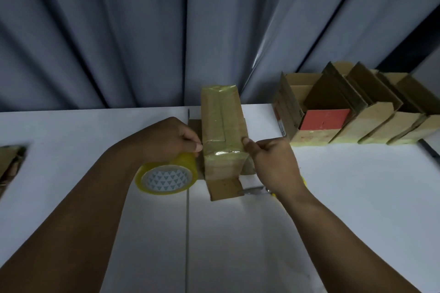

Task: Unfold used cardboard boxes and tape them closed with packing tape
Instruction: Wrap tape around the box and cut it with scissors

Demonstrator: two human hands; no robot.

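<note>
- Left grip [166, 138], left of the frame's centre, has its fingers curled down over the tape roll [166, 176]. Its thumb tip presses against the near left edge of the cardboard box [221, 131]. The bare forearm runs in from the lower left corner.
- That roll is yellowish and clear, with a white core printed in small triangles. It stands on its rim on the white desk [357, 197], just beside the box's left side.
- At the centre of the frame the box is long and narrow and lies lengthwise away from the viewer. Its brown top is covered in glossy yellow-tinted tape, with a raised seam along its length and a shiny band across the near end. A loose brown flap [223, 188] lies flat on the desk at the near end.
- Right grip [271, 159], just right of centre, pinches the box's near right edge between thumb and curled fingers, thumb on top. Its forearm comes from the lower right corner.
- Under that wrist lies a silvery tool [254, 190], mostly hidden.
- Upper right, a row of open cardboard boxes [357, 114] stands with flaps up, and one of them shows a red face [325, 119].
- Behind the desk hangs a grey pleated curtain [119, 31].
</note>
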